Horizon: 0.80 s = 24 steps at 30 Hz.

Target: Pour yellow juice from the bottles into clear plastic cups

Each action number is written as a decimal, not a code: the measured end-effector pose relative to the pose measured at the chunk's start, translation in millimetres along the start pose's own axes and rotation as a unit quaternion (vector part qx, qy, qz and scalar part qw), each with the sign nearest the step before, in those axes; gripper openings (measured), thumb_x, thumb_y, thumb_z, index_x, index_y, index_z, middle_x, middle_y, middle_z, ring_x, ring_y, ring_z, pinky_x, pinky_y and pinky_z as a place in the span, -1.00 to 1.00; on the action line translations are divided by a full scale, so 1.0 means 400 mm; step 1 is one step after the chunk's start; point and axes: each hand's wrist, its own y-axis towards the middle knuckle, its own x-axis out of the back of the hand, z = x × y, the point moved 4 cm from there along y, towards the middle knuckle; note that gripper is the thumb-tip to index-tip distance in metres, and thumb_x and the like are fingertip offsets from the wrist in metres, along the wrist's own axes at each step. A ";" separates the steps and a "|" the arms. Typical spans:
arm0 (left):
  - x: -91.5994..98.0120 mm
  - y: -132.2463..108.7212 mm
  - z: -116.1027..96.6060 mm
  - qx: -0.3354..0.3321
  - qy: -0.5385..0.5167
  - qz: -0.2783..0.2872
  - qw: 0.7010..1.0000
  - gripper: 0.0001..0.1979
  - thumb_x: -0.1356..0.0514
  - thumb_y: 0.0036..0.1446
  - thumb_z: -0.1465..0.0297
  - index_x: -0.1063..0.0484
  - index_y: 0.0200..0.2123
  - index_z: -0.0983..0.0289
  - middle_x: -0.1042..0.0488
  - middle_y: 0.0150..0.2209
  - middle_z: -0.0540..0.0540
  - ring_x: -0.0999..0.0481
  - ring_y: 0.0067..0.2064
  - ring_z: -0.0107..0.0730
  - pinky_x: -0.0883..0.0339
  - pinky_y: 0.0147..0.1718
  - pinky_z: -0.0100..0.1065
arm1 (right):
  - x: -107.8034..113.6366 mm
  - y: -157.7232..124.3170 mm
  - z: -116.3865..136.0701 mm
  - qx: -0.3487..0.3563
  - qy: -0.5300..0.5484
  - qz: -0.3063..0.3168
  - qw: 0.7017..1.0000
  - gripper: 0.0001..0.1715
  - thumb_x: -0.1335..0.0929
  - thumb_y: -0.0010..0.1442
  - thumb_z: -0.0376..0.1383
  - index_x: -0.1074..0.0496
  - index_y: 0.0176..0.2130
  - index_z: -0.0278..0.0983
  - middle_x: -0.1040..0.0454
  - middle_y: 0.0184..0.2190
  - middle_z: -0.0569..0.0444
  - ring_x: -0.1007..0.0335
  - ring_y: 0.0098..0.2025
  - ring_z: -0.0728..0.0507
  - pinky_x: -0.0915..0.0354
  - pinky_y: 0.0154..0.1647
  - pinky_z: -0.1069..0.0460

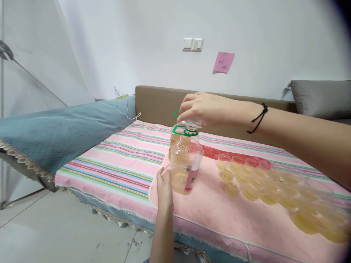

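Note:
A clear plastic bottle with a green ring handle stands upright, some pale yellow liquid in its lower part. My left hand is against its lower left side, fingers curled to the bottle and partly hidden. Above the bottle's mouth, my right hand grips a clear plastic cup from above; the fingers cover most of it. Behind stands a second bottle with amber liquid, largely hidden by the first. To the right, rows of clear plastic cups hold yellow liquid.
Both bottles and the cups stand on a pink mat over a striped cover. A red strip lies behind the cups. A brown backrest, a blue-covered armrest with a white cable, and a grey cushion surround the seat.

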 end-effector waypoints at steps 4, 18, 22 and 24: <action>-0.001 -0.002 -0.002 0.000 0.005 0.003 1.000 -0.46 -0.10 0.17 0.19 -0.21 0.19 0.24 -0.34 0.22 0.23 -0.37 0.20 -0.16 -0.23 0.13 -0.21 | 0.007 -0.005 0.034 0.021 -0.051 -0.011 0.998 -0.73 -0.34 0.28 -0.33 -0.52 -0.06 -0.05 -0.57 -0.14 0.09 -0.34 0.02 -0.24 -0.21 -0.04 -0.18; -0.001 -0.017 -0.020 -0.008 0.028 -0.006 1.000 -0.47 -0.11 0.17 0.19 -0.24 0.17 0.26 -0.44 0.13 0.22 -0.42 0.16 -0.18 -0.29 0.08 -0.26 | 0.021 -0.017 0.073 0.031 -0.064 -0.021 0.997 -0.58 -0.19 0.37 -0.48 -0.53 -0.12 -0.08 -0.56 -0.12 0.15 -0.36 0.05 -0.15 -0.24 0.07 -0.24; 0.000 -0.021 -0.023 -0.010 0.030 -0.007 0.999 -0.48 -0.11 0.18 0.20 -0.24 0.17 0.26 -0.43 0.14 0.22 -0.42 0.16 -0.19 -0.30 0.07 -0.28 | 0.021 -0.018 0.073 0.026 -0.060 -0.022 0.998 -0.59 -0.18 0.38 -0.47 -0.52 -0.13 -0.10 -0.56 -0.09 0.15 -0.37 0.06 -0.14 -0.24 0.08 -0.26; 0.000 -0.021 -0.023 -0.010 0.028 -0.006 1.000 -0.48 -0.11 0.17 0.19 -0.24 0.16 0.26 -0.41 0.17 0.22 -0.42 0.17 -0.19 -0.30 0.07 -0.28 | 0.023 -0.019 0.073 0.027 -0.054 -0.031 0.998 -0.59 -0.18 0.39 -0.46 -0.52 -0.13 -0.08 -0.57 -0.09 0.18 -0.36 0.06 -0.13 -0.24 0.09 -0.26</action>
